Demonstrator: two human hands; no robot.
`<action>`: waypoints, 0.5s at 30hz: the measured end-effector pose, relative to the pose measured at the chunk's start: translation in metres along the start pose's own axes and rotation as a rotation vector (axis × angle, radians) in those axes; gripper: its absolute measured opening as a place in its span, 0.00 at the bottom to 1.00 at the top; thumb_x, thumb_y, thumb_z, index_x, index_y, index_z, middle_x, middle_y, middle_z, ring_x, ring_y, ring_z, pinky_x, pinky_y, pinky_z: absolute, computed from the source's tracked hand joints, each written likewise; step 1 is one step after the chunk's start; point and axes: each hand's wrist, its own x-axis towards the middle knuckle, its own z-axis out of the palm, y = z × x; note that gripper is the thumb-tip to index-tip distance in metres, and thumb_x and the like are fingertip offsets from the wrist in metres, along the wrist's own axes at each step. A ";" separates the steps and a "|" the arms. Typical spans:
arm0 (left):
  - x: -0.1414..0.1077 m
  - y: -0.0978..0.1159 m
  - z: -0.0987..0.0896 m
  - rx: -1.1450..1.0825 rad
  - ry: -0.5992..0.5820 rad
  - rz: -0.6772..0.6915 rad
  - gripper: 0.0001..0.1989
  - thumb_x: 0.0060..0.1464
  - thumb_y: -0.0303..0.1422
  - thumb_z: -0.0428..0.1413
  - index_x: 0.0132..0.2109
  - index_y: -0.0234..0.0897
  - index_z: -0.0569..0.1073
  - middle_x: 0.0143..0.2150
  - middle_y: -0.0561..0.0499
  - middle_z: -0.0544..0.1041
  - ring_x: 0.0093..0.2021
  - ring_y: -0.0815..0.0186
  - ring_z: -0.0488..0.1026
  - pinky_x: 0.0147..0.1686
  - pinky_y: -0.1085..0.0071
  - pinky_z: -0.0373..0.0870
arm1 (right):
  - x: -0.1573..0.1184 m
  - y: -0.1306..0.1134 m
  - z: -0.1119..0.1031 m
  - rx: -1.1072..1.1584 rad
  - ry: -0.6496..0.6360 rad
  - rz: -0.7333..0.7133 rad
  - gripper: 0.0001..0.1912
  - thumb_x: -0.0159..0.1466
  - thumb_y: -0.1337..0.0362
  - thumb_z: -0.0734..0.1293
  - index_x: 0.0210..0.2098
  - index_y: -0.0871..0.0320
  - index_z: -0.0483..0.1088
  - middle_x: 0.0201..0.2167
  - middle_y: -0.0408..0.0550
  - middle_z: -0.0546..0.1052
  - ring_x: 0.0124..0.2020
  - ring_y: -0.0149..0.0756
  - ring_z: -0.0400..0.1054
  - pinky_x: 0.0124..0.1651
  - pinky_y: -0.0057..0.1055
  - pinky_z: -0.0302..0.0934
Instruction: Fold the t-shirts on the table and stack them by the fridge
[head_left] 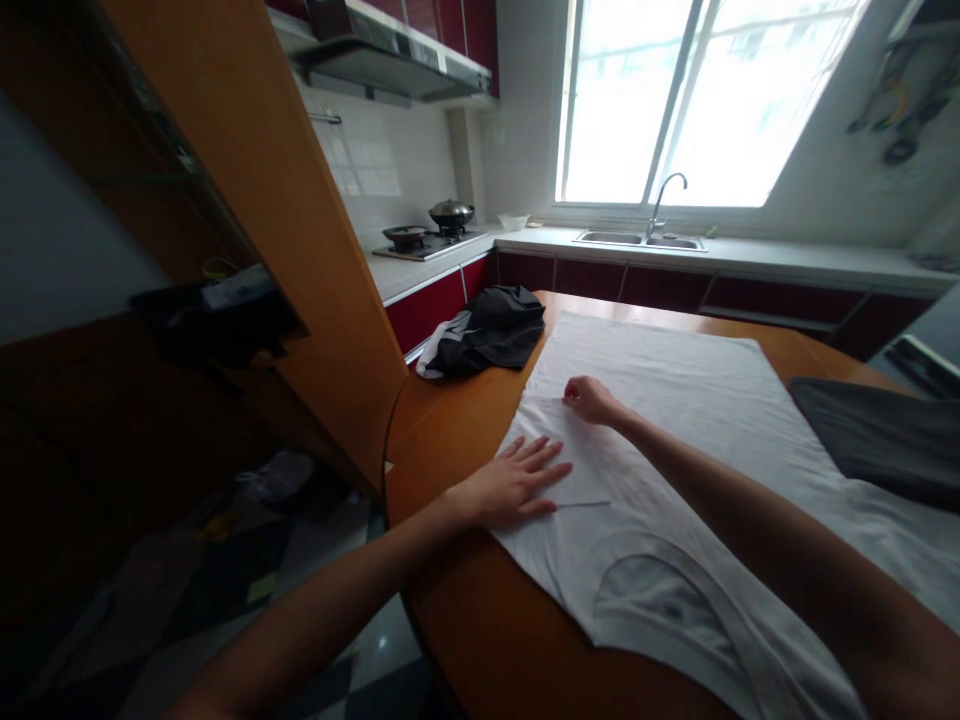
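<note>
A white T-shirt (660, 390) lies spread over the wooden table (442, 430), its round neckline towards me. On the left sleeve area my left hand (521, 485) rests flat with its fingers spread. A thin dark line, which I cannot make out for certain, runs across the cloth just right of that thumb. Farther up, my right hand (591, 400) is closed at the shirt's left side, near where sleeve and body meet. Its curled fingers seem to pinch the white cloth, though the fingertips are partly hidden.
Dark crumpled clothing (495, 330) lies at the table's far left edge, and a folded dark grey garment (885, 430) at the right. Behind stand a counter with a sink (637, 240) and a stove (431, 245) with pans. A wooden cabinet panel (300, 200) rises at left.
</note>
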 end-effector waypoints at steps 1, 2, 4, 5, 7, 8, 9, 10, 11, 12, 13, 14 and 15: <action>0.000 0.000 0.001 0.001 -0.008 -0.008 0.32 0.67 0.51 0.47 0.73 0.48 0.54 0.76 0.45 0.46 0.75 0.49 0.41 0.71 0.46 0.39 | 0.001 0.001 -0.001 0.004 0.010 0.010 0.07 0.65 0.65 0.67 0.39 0.59 0.78 0.39 0.52 0.81 0.42 0.38 0.73 0.42 0.27 0.60; 0.000 0.000 0.001 -0.001 -0.014 -0.012 0.32 0.67 0.51 0.47 0.73 0.49 0.53 0.76 0.46 0.45 0.75 0.49 0.40 0.71 0.46 0.39 | 0.002 0.002 -0.002 0.006 0.019 0.021 0.08 0.66 0.65 0.66 0.40 0.59 0.77 0.40 0.52 0.81 0.42 0.37 0.73 0.41 0.27 0.60; 0.000 0.001 0.000 -0.013 -0.026 -0.014 0.33 0.67 0.52 0.47 0.73 0.50 0.53 0.76 0.46 0.44 0.75 0.49 0.39 0.70 0.45 0.38 | 0.000 0.004 -0.004 0.006 0.029 0.049 0.09 0.66 0.66 0.65 0.41 0.60 0.77 0.41 0.53 0.81 0.41 0.36 0.73 0.40 0.27 0.59; 0.000 0.001 -0.002 -0.024 -0.031 -0.014 0.33 0.66 0.52 0.48 0.73 0.49 0.53 0.76 0.45 0.44 0.75 0.48 0.39 0.70 0.44 0.38 | -0.001 0.005 -0.004 0.002 0.027 0.065 0.08 0.66 0.66 0.65 0.41 0.60 0.77 0.40 0.53 0.81 0.40 0.37 0.73 0.40 0.28 0.59; 0.001 0.001 -0.008 -0.069 -0.046 0.001 0.33 0.66 0.51 0.49 0.72 0.47 0.56 0.76 0.44 0.46 0.75 0.47 0.40 0.70 0.43 0.38 | -0.006 0.006 -0.003 -0.004 0.020 0.091 0.07 0.64 0.66 0.68 0.40 0.60 0.76 0.39 0.53 0.80 0.40 0.38 0.73 0.41 0.29 0.60; 0.002 -0.001 -0.013 -0.114 -0.052 0.020 0.30 0.67 0.49 0.50 0.71 0.46 0.59 0.75 0.44 0.50 0.74 0.48 0.44 0.70 0.44 0.41 | -0.010 0.005 -0.002 -0.004 0.017 0.098 0.07 0.64 0.65 0.68 0.41 0.60 0.76 0.40 0.53 0.80 0.41 0.38 0.72 0.42 0.29 0.60; 0.004 -0.006 -0.018 -0.173 -0.038 0.036 0.27 0.68 0.46 0.49 0.70 0.45 0.62 0.73 0.44 0.55 0.73 0.50 0.49 0.70 0.47 0.46 | -0.013 0.004 -0.002 -0.007 0.031 0.100 0.09 0.65 0.65 0.68 0.43 0.60 0.76 0.42 0.54 0.79 0.43 0.39 0.72 0.44 0.30 0.60; 0.008 -0.013 -0.025 -0.237 0.009 0.044 0.24 0.69 0.43 0.48 0.68 0.44 0.66 0.71 0.44 0.61 0.71 0.53 0.56 0.69 0.52 0.51 | -0.018 0.001 -0.001 -0.016 0.066 0.091 0.10 0.66 0.64 0.67 0.46 0.59 0.75 0.44 0.55 0.78 0.46 0.40 0.71 0.46 0.31 0.61; 0.014 -0.022 -0.031 -0.293 0.088 0.036 0.21 0.70 0.40 0.48 0.65 0.42 0.69 0.68 0.45 0.67 0.68 0.56 0.62 0.68 0.57 0.57 | -0.023 -0.003 -0.002 -0.032 0.117 0.071 0.11 0.68 0.64 0.65 0.48 0.59 0.74 0.47 0.56 0.77 0.48 0.42 0.70 0.48 0.33 0.61; 0.022 -0.034 -0.037 -0.334 0.193 0.009 0.19 0.70 0.37 0.47 0.63 0.40 0.72 0.64 0.45 0.72 0.65 0.59 0.68 0.65 0.62 0.62 | -0.029 -0.009 -0.002 -0.052 0.176 0.039 0.12 0.69 0.65 0.63 0.49 0.59 0.74 0.49 0.57 0.76 0.51 0.44 0.68 0.51 0.34 0.61; 0.031 -0.048 -0.042 -0.344 0.311 -0.035 0.18 0.69 0.35 0.48 0.60 0.38 0.74 0.61 0.44 0.75 0.61 0.60 0.71 0.63 0.64 0.64 | -0.037 -0.016 -0.002 -0.071 0.230 -0.007 0.13 0.70 0.66 0.61 0.50 0.59 0.73 0.49 0.58 0.75 0.53 0.45 0.66 0.52 0.36 0.61; 0.041 -0.063 -0.045 -0.327 0.398 -0.084 0.17 0.68 0.33 0.49 0.57 0.36 0.77 0.59 0.43 0.76 0.60 0.60 0.72 0.62 0.64 0.66 | -0.046 -0.023 -0.002 -0.084 0.265 -0.064 0.14 0.70 0.68 0.59 0.49 0.60 0.74 0.50 0.58 0.75 0.53 0.46 0.66 0.54 0.37 0.61; 0.052 -0.077 -0.046 -0.298 0.440 -0.126 0.17 0.67 0.32 0.49 0.55 0.35 0.78 0.58 0.43 0.77 0.59 0.59 0.73 0.62 0.64 0.66 | -0.057 -0.031 -0.001 -0.089 0.274 -0.126 0.16 0.69 0.70 0.58 0.49 0.59 0.74 0.50 0.58 0.74 0.54 0.46 0.65 0.55 0.38 0.61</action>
